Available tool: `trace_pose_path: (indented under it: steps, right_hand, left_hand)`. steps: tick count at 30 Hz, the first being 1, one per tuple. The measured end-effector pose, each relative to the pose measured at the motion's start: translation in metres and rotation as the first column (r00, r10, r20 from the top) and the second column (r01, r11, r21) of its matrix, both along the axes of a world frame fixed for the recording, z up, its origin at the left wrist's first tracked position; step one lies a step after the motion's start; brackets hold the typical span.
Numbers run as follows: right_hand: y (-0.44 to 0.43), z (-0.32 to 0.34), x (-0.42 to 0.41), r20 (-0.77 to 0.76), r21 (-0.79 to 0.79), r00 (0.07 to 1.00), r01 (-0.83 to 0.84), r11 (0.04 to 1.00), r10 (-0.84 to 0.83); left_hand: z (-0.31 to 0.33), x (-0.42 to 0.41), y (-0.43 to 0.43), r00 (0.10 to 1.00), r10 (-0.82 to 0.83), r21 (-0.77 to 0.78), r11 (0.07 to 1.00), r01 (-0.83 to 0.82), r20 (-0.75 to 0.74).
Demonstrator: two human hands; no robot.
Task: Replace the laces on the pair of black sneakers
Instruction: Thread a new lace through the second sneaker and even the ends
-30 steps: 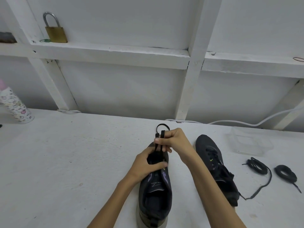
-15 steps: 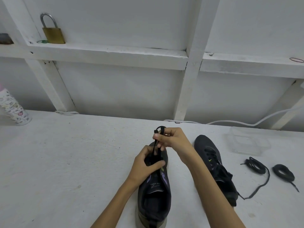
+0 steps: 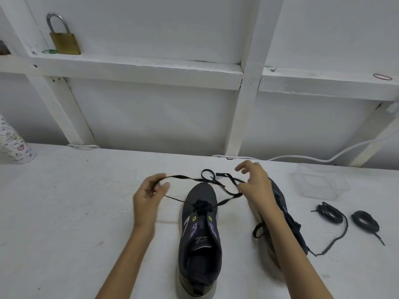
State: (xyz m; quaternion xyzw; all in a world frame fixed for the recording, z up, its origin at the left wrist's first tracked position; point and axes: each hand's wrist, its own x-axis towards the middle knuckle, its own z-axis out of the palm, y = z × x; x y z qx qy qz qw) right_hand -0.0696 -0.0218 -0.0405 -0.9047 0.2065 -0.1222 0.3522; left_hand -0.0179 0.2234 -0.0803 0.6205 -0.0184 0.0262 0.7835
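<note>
A black sneaker [image 3: 199, 240] with purple and green marks lies in the middle of the table, toe pointing away from me. A black lace [image 3: 226, 186] runs through its front eyelets and spreads out to both sides past the toe. My left hand [image 3: 151, 190] holds the lace's left strand in its curled fingers. My right hand [image 3: 255, 184] pinches the right strand, its other fingers spread. The second black sneaker [image 3: 287, 214] lies to the right, mostly hidden behind my right forearm. Two coiled black laces [image 3: 330, 213] [image 3: 366, 220] lie further right.
A clear plastic container [image 3: 319, 182] sits at the back right. A white cable [image 3: 302, 157] runs along the wall. A patterned bottle [image 3: 15, 145] stands at the far left. A brass padlock [image 3: 63, 39] rests on the upper ledge.
Both hands were together at the sneaker's toe, holding the lace bunched. They have moved apart, left and right, and the lace is now stretched out to both sides.
</note>
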Motion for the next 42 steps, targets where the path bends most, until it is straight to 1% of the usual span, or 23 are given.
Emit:
trace_pose_path:
  steps: [2, 4, 6, 8, 9, 11, 13, 15, 16, 18, 20, 21, 22, 24, 25, 26, 31, 32, 34, 36, 37, 39, 42]
  right_hand:
    - [-0.010, -0.001, -0.005, -0.024, -0.137, 0.998, 0.058, 0.989, -0.061]
    - [-0.018, -0.001, -0.008, -0.072, -0.217, 0.992, 0.085, 0.973, -0.103]
    - [-0.023, -0.001, -0.007, -0.193, -0.275, 0.977, 0.039, 0.961, -0.095]
    - [-0.025, -0.003, -0.003, -0.377, -0.267, 0.926, -0.078, 0.961, -0.029]
    - [-0.024, -0.006, 0.000, -0.461, -0.228, 0.887, -0.131, 0.965, 0.011]
    - [-0.022, -0.012, 0.005, -0.541, -0.184, 0.840, -0.177, 0.967, 0.051]
    - [-0.019, -0.015, 0.015, -0.505, -0.262, 0.863, -0.172, 0.950, 0.017]
    - [-0.015, -0.018, 0.030, -0.399, -0.376, 0.917, -0.167, 0.912, 0.003]
    - [-0.012, -0.020, 0.039, -0.348, -0.411, 0.937, -0.178, 0.894, 0.027]
    - [-0.005, -0.027, 0.056, -0.301, -0.418, 0.947, -0.238, 0.877, 0.113]
    - [0.003, -0.039, 0.071, -0.327, -0.371, 0.926, -0.309, 0.876, 0.188]
    - [0.007, -0.046, 0.076, -0.355, -0.351, 0.912, -0.332, 0.875, 0.204]
    - [0.010, -0.054, 0.080, -0.381, -0.337, 0.902, -0.341, 0.877, 0.204]
    - [0.013, -0.067, 0.084, -0.395, -0.317, 0.901, -0.318, 0.893, 0.181]
    - [0.014, -0.072, 0.083, -0.382, -0.310, 0.909, -0.293, 0.904, 0.164]
    - [0.013, -0.075, 0.082, -0.363, -0.304, 0.920, -0.267, 0.915, 0.148]
    - [-0.001, -0.074, 0.069, -0.211, -0.192, 0.974, -0.128, 0.973, 0.086]
    - [-0.002, -0.068, 0.067, -0.148, -0.129, 0.987, -0.088, 0.988, 0.069]
    - [0.000, -0.050, 0.058, -0.011, 0.050, 0.999, -0.046, 0.998, 0.046]
    - [0.007, -0.031, 0.042, 0.099, 0.225, 0.993, -0.091, 0.970, 0.070]
    - [0.010, -0.024, 0.031, 0.140, 0.277, 0.985, -0.135, 0.951, 0.099]
    - [0.017, -0.015, 0.009, 0.171, 0.322, 0.971, -0.218, 0.921, 0.169]
    - [0.025, -0.016, -0.019, 0.082, 0.346, 0.955, -0.295, 0.890, 0.285]
  left_hand:
    - [-0.005, 0.011, 0.026, 0.992, 0.120, -0.024, 0.992, -0.121, -0.033]
    - [-0.014, 0.021, 0.052, 0.976, 0.203, 0.040, 0.979, -0.200, -0.085]
    - [-0.027, 0.027, 0.074, 0.962, 0.216, 0.205, 0.962, -0.181, -0.166]
    - [-0.040, 0.029, 0.088, 0.952, 0.185, 0.423, 0.904, -0.067, -0.245]
    - [-0.046, 0.029, 0.092, 0.949, 0.172, 0.539, 0.842, -0.001, -0.266]
    - [-0.051, 0.028, 0.093, 0.955, 0.173, 0.766, 0.638, 0.079, -0.242]
    - [-0.053, 0.030, 0.086, 0.972, 0.199, 0.906, 0.421, 0.030, -0.124]
    - [-0.051, 0.037, 0.071, 0.982, 0.185, 0.950, 0.298, -0.097, 0.043]
    - [-0.049, 0.042, 0.060, 0.984, 0.140, 0.945, 0.291, -0.148, 0.111]
    - [-0.043, 0.057, 0.031, 0.978, -0.011, 0.920, 0.342, -0.194, 0.210]
    - [-0.036, 0.072, -0.002, 0.945, -0.216, 0.910, 0.386, -0.149, 0.246]
    - [-0.035, 0.079, -0.019, 0.911, -0.342, 0.922, 0.377, -0.090, 0.229]
    - [-0.036, 0.086, -0.034, 0.862, -0.473, 0.943, 0.331, -0.020, 0.185]
    - [-0.042, 0.095, -0.056, 0.747, -0.664, 0.984, 0.152, 0.091, 0.033]
    - [-0.047, 0.099, -0.062, 0.710, -0.703, 0.991, 0.065, 0.118, -0.038]
    - [-0.051, 0.101, -0.065, 0.704, -0.706, 0.991, 0.019, 0.130, -0.079]
    - [-0.061, 0.098, -0.054, 0.811, -0.577, 0.995, 0.081, -0.058, 0.094]
    - [-0.063, 0.097, -0.050, 0.836, -0.537, 0.989, 0.145, -0.038, 0.111]
    - [-0.061, 0.088, -0.040, 0.912, -0.399, 0.932, 0.357, 0.061, 0.093]
    - [-0.055, 0.079, -0.029, 0.965, -0.255, 0.817, 0.570, 0.092, 0.069]
    - [-0.052, 0.073, -0.022, 0.975, -0.216, 0.758, 0.646, 0.094, 0.062]
    - [-0.047, 0.061, -0.007, 0.977, -0.207, 0.662, 0.739, 0.127, 0.044]
    - [-0.041, 0.039, 0.011, 0.970, -0.242, 0.542, 0.813, 0.214, -0.020]
